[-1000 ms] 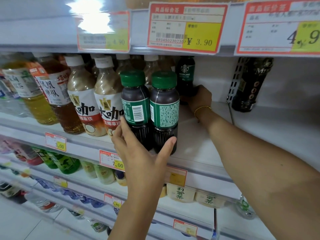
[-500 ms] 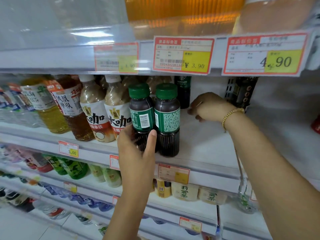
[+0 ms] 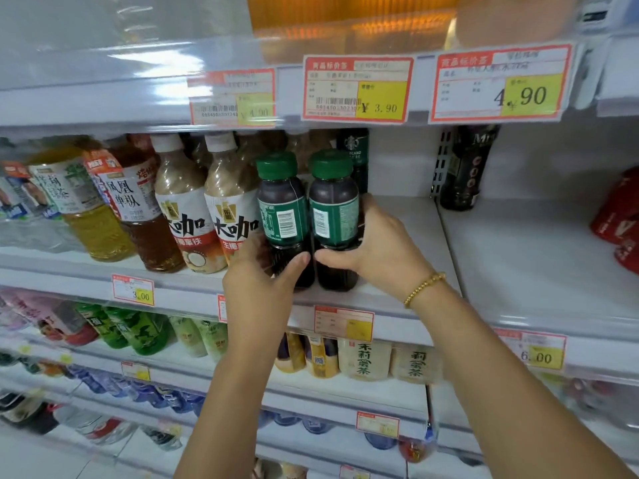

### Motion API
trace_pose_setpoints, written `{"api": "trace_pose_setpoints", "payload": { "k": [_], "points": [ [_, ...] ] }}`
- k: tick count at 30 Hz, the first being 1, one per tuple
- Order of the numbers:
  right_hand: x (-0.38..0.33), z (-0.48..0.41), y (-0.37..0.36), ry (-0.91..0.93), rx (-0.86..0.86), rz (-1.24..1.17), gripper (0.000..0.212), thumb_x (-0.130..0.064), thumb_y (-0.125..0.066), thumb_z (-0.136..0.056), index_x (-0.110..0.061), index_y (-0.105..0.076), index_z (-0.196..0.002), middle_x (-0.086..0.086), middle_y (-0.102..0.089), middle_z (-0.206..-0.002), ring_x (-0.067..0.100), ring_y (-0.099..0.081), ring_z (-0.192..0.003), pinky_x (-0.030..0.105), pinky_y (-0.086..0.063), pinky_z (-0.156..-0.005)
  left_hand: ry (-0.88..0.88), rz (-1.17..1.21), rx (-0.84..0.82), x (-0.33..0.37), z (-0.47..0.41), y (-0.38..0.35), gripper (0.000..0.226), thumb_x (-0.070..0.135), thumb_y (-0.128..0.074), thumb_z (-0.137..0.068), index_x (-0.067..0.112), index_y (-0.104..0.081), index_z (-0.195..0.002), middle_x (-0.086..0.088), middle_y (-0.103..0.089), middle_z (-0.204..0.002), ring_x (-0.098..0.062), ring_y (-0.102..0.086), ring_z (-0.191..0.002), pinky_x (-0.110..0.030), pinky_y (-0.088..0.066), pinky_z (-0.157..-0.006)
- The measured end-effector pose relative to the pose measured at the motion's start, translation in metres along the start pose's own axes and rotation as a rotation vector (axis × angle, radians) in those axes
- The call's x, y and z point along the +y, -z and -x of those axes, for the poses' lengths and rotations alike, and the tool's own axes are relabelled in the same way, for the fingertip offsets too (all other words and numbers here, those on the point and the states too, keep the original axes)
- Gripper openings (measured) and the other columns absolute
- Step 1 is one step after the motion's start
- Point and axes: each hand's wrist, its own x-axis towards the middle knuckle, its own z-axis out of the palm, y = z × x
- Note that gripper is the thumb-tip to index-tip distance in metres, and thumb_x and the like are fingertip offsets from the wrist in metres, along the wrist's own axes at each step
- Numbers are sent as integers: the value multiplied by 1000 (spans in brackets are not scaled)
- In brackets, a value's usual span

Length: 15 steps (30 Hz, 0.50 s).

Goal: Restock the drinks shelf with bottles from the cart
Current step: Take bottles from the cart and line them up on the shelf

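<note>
Right grip (image 3: 380, 250) came forward from shelf (image 3: 415, 216) back, clamped on right green-cap bottle (image 3: 333, 216). Left grip (image 3: 262, 288) stayed clamped on left green-cap bottle (image 3: 281, 216). Both upright, touching, at shelf front; pair probably ready for squaring up.

Left hand (image 3: 257, 292) grips the left green-capped bottle (image 3: 280, 205); right hand (image 3: 380, 252) grips the right green-capped bottle (image 3: 333, 205) touching it; a white-capped coffee bottle (image 3: 228, 216) stands just left of the left hand

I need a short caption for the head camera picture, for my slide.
Left hand holds one green-capped bottle, right hand the second bottle, side by side on the shelf.
</note>
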Motion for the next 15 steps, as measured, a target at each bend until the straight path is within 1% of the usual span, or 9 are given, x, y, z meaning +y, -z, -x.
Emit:
{"api": "trace_pose_setpoints", "payload": {
  "k": [1, 3, 4, 7, 8, 10, 12, 13, 15],
  "points": [
    [2, -2, 8, 11, -77, -30, 65, -22, -80, -68, -17, -44, -122, -7, -61, -106, 9, -58, -95, 8, -46, -72, 0, 10, -7, 0, 0, 1, 44, 27, -74, -78, 22, -57, -119, 13, -63, -105, -1, -60, -91, -12, -44, -75],
    [10, -6, 17, -17, -217, -188, 62, -6, -73, -73, -16, -41, -125, 0, -61, -111, 11, -59, -99, 14, -48, -79, -9, 20, -28, 0, -1, 0, 43, 26, -74, -78, 25, -57, -117, 13, -64, -104, -3, -62, -93, -15, -46, -78],
    [12, -7, 17, -35, -246, -245, 62, -7, -74, -72, -15, -42, -124, 1, -61, -113, 10, -59, -100, 18, -50, -83, -13, 20, -40, 0, -1, 0, 43, 26, -74, -78, 24, -57, -117, 13, -65, -104, -4, -62, -93, -16, -48, -78],
    [18, -5, 6, -40, -103, -187, 79, -43, -86, -52, -18, -50, -118, -3, -66, -112, 11, -63, -102, 34, -54, -88, -19, 22, -58, 1, 0, -3, 42, 27, -74, -79, 22, -58, -118, 12, -65, -104, -3, -62, -93, -11, -46, -76],
    [18, -2, 6, -38, -39, -142, 80, -45, -86, -50, -18, -50, -117, -4, -66, -110, 12, -63, -101, 34, -54, -87, -17, 20, -61, 1, 1, -3, 43, 28, -74, -79, 22, -58, -118, 12, -65, -105, -3, -61, -93, -9, -44, -74],
    [15, 3, 11, -41, 21, -116, 67, -29, -84, -59, -17, -49, -115, -3, -65, -106, 13, -62, -99, 34, -53, -87, -10, 29, -74, 1, 1, -3, 42, 30, -73, -79, 23, -58, -117, 12, -66, -107, -3, -61, -95, -10, -43, -75],
    [14, 5, 20, -39, -54, -175, 54, -12, -77, -68, -18, -47, -112, -4, -62, -101, 14, -60, -97, 36, -51, -92, 5, 57, -94, 1, 1, -2, 39, 28, -73, -80, 24, -58, -116, 12, -66, -107, -3, -62, -96, -12, -44, -77],
    [12, 8, 23, -39, -95, -188, 53, -8, -75, -71, -19, -45, -112, -6, -61, -99, 14, -59, -97, 34, -49, -93, 11, 64, -102, 1, 1, -1, 39, 28, -73, -80, 25, -59, -116, 11, -67, -107, -3, -62, -97, -14, -46, -79],
    [11, 12, 23, -76, -98, -151, 59, -15, -79, -70, -19, -43, -117, -7, -57, -102, 11, -55, -100, 29, -47, -90, 14, 61, -105, 0, 1, -1, 40, 28, -73, -80, 23, -58, -117, 10, -67, -109, -4, -62, -99, -20, -48, -84]
  ]
}}
